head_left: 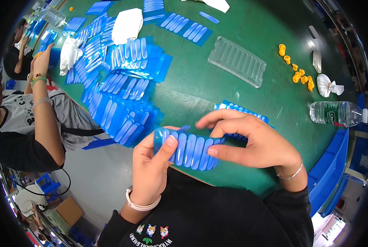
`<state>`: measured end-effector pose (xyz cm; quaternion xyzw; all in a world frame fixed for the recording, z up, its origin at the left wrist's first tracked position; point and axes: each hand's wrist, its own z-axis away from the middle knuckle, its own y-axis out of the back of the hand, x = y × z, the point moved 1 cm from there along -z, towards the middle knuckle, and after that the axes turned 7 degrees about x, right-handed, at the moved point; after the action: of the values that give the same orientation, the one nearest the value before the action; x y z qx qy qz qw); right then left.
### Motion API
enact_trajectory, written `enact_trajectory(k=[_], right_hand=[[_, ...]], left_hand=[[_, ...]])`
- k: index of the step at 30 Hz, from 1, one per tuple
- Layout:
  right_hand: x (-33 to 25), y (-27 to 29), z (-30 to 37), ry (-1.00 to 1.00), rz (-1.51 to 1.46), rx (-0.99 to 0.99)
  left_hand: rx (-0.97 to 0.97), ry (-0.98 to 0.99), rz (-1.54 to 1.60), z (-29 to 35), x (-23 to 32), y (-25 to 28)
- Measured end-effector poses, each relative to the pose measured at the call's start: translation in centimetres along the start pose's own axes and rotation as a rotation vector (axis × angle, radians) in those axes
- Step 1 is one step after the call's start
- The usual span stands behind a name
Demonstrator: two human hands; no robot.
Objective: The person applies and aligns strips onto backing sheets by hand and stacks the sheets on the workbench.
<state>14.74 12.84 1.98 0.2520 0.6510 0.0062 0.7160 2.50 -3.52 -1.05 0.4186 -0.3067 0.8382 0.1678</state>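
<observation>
A blue film sheet (191, 151) with a row of long rounded lighter-blue strips is held up before my chest, over the table's near edge. My left hand (150, 171) grips its left end, thumb on the front and fingers behind. At the right end my right hand (256, 140) has its thumb on the front face. Its index finger is stretched out above the sheet, and the other fingertips are partly hidden. A small blue tab (184, 128) shows at the sheet's top edge. Just behind my right hand lies a stack of similar blue sheets (237, 108), partly covered.
Large heaps of blue strip sheets (122, 94) fill the table's left side, with white cloths (127, 25) among them. A clear slotted tray (237, 61) lies ahead. Yellow finger cots (297, 77) and a water bottle (336, 113) are at right. A co-worker (38, 119) sits left.
</observation>
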Motion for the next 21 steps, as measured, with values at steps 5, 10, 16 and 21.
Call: enact_trajectory(k=[5, 10, 16, 21], right_hand=[[0.1, 0.0, 0.2, -0.195, -0.134, -0.097], [0.3, 0.5, 0.6, -0.222, -0.119, -0.103], [0.1, 1.1, 0.8, -0.406, -0.214, -0.128], [1.5, 1.4, 3.5, -0.468, -0.363, 0.005]], left_hand=[[0.065, 0.024, 0.098, -0.1, -0.2, -0.3], [0.029, 0.037, 0.108, 0.0, -0.2, -0.5], [-0.002, 0.050, 0.075, -0.1, -0.3, -0.5], [-0.076, 0.056, -0.126, -1.3, -0.9, -0.2]])
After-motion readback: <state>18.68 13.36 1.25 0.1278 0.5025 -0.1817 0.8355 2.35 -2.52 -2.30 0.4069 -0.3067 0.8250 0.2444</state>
